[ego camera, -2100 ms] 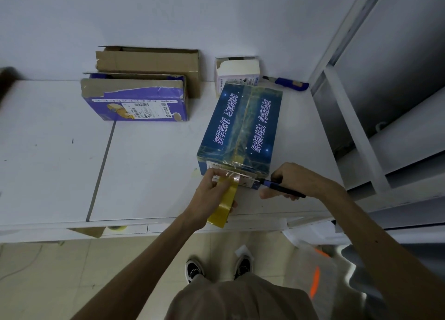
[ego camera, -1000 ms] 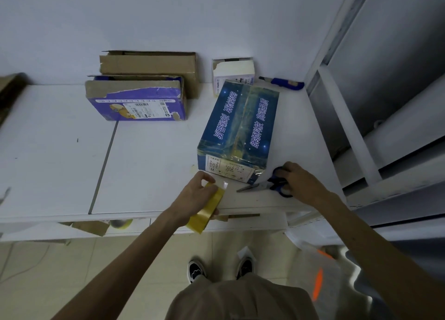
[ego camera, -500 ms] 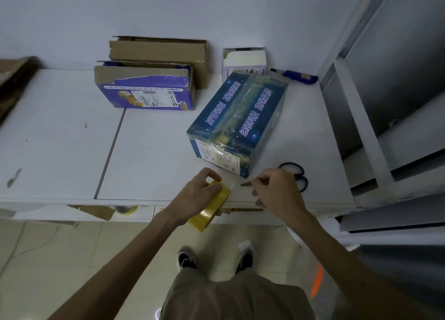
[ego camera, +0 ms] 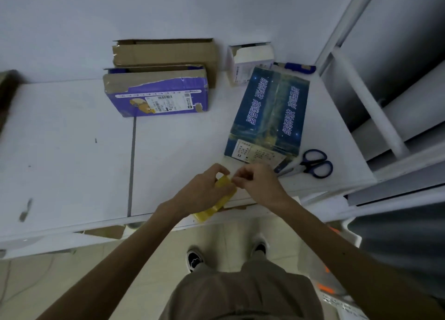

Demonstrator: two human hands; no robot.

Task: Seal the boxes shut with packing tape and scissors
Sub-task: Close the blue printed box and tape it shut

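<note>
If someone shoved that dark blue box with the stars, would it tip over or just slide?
Probably slide: the dark blue box lies on its broad face on the white table, low and wide. Its taped top looks glossy, so fingers might slip. Pushed toward them, it may nudge the scissors beside its near corner.

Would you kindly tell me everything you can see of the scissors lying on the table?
The scissors have two blue oval handle loops and pale metal blades. They lie flat on the white table, handles to the right and blades shut, pointing left past the near corner of the dark blue box. They lie close against that corner, though contact cannot be told. The blade tips run out of sight beside the right hand. No hand holds them.
</note>
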